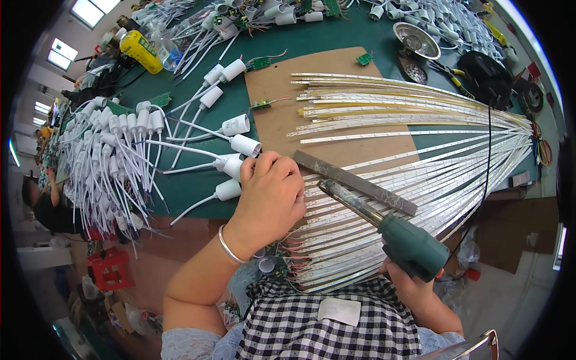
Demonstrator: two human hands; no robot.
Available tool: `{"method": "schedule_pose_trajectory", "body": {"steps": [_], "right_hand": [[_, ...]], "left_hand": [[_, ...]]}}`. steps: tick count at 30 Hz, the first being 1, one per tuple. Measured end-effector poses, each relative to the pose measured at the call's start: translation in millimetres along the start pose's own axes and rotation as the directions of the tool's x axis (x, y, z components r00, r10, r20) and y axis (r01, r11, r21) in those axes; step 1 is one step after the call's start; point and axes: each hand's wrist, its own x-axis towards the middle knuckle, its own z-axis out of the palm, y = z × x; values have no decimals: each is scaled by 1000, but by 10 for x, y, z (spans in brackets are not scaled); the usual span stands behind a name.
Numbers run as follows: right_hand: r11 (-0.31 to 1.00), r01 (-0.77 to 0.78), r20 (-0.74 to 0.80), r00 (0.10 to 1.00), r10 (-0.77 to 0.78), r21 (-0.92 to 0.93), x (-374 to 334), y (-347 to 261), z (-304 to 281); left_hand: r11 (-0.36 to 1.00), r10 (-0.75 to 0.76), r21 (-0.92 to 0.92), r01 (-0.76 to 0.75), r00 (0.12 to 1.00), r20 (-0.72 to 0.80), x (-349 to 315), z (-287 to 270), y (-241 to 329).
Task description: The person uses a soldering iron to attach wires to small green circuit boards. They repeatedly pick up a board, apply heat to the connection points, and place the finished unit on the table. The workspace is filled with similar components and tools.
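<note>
My right hand [409, 284] is wrapped round the green handle of a soldering iron [414, 247], whose metal barrel points up and left toward my other hand. With fingers curled and closed, my left hand [273, 189] rests by the left ends of the LED strips [372, 213]; what it pinches is hidden under the fingers. Beside its knuckles lie white lamp sockets [245, 145] with white cables. A flat grey metal bar [357, 183] lies slantwise across the strips, near the iron's tip. Below my left hand, short red wires [298, 252] show at the strip ends.
A brown board [270, 129] lies on the green table [198, 198]. At left is a heap of white sockets [111, 144]. Farther off stand a metal bowl [416, 41], pliers [453, 75], black tape [532, 97] and a yellow bottle [141, 51]. A black cord [489, 156] hangs at right.
</note>
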Motion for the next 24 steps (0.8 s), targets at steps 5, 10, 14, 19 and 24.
{"method": "schedule_pose_trajectory", "body": {"steps": [5, 10, 14, 19, 24], "right_hand": [[966, -35, -188, 979, 85, 255, -80, 36, 87], [871, -86, -259, 936, 237, 484, -56, -66, 78], [854, -41, -224, 957, 182, 518, -34, -108, 82], [879, -98, -202, 956, 214, 467, -49, -84, 67], [884, -68, -197, 964, 177, 462, -14, -50, 49]], "left_hand": [[999, 1, 38, 0, 1000, -22, -37, -10, -50], [998, 31, 52, -26, 996, -88, -25, 5, -16], [996, -10, 87, 15, 998, -54, -49, -23, 21], [990, 15, 139, -8, 999, -48, -14, -31, 92], [984, 85, 158, -77, 995, -46, -65, -132, 71]]}}
